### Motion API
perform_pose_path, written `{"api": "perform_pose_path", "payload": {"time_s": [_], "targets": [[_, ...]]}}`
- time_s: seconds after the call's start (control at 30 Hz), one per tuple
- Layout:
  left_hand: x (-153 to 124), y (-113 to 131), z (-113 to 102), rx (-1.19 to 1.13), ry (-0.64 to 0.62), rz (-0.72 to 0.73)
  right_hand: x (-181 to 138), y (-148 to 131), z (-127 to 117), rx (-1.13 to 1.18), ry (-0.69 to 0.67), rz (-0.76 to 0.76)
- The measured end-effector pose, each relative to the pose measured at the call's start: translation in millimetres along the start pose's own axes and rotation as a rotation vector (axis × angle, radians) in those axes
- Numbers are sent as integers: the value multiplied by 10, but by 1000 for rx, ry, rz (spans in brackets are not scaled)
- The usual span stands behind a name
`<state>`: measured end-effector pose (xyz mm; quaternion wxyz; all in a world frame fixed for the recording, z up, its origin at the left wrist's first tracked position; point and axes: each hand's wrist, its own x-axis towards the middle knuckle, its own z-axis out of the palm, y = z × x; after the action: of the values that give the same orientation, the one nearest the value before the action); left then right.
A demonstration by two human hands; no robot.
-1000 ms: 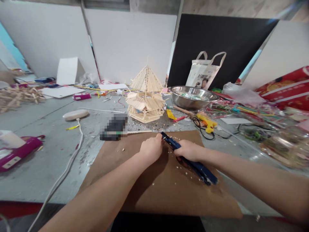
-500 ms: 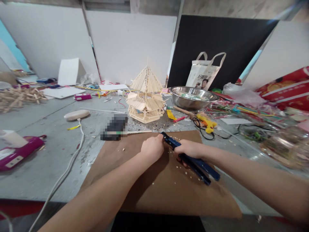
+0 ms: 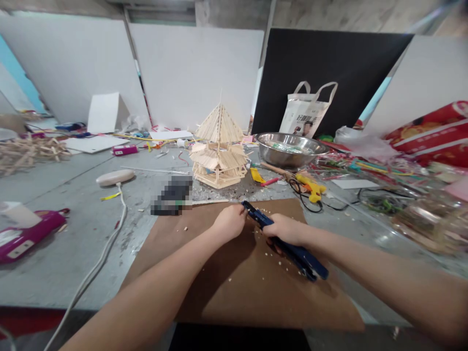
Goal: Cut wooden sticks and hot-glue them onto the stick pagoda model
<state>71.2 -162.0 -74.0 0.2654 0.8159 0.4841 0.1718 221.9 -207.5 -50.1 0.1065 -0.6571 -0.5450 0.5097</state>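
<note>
Cutters [image 3: 305,258] in right hand [image 3: 287,229], curled left hand [image 3: 230,222] at tip, contents hidden

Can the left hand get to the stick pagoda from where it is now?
Probably yes: the left hand, at the cutters' tip, has only a loose stick on the table between it and the pagoda ahead.
</note>
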Motion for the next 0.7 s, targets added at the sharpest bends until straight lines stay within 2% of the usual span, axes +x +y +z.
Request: {"api": "perform_pose_path", "payload": {"time_s": [0.27,0.53,0.6,0.7], "targets": [[-7,-3,-7,53,-10,8,36,28,29,-55,56,5],[-102,59,35,362,25,-58,39,-21,15,6,3,57],[-100,67,34,367,18,-57,33,-16,5,25,-12,62],[-80,69,23,257,31,-62,21,5,-15,77,-51,46]]}}
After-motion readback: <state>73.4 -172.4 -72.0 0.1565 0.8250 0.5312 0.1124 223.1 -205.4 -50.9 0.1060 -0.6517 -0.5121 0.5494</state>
